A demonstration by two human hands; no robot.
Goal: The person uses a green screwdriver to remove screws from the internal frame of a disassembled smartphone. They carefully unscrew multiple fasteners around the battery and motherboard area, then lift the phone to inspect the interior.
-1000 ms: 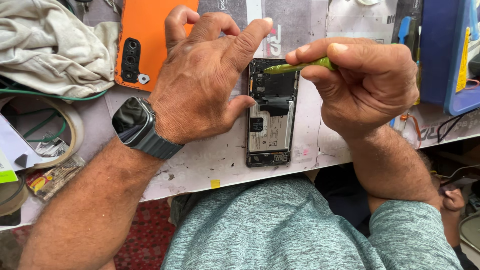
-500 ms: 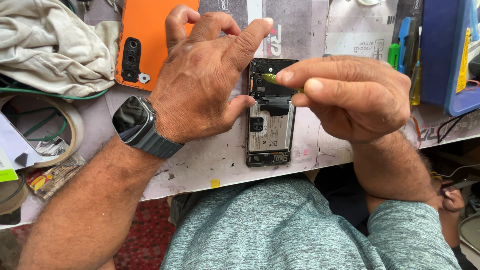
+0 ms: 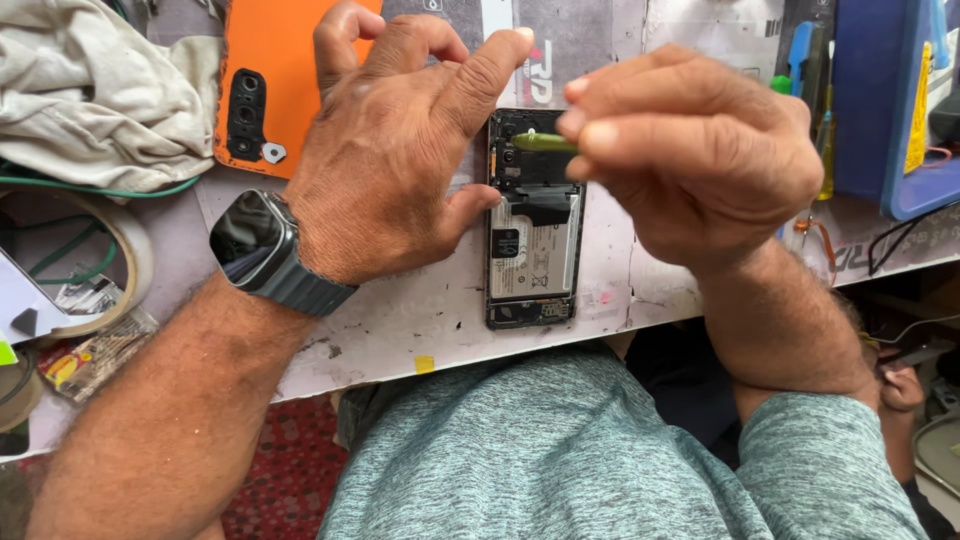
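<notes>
The opened smartphone (image 3: 533, 225) lies back-up on the counter (image 3: 420, 320), lengthwise toward the person, its battery and circuit boards bared. The step in hand looks like work on the upper part of the phone, by the camera modules: the tip of a thin green tool (image 3: 543, 142) sits just over that area. The next move seems to call for a steady, fine touch with the tip while the phone is kept from sliding.

The right hand (image 3: 700, 160) is closed around the green tool, pinching it between thumb and fingers, wrist raised above the phone. The left hand (image 3: 385, 160) holds nothing; it rests palm down with its fingers spread, the thumb pressed against the phone's left edge, the index finger reaching toward its top. A dark smartwatch (image 3: 255, 240) sits on that wrist.

Left of the phone lies its orange back cover (image 3: 265, 80), beside a crumpled beige cloth (image 3: 100, 90). A blue tray (image 3: 880, 100) stands at the right.
</notes>
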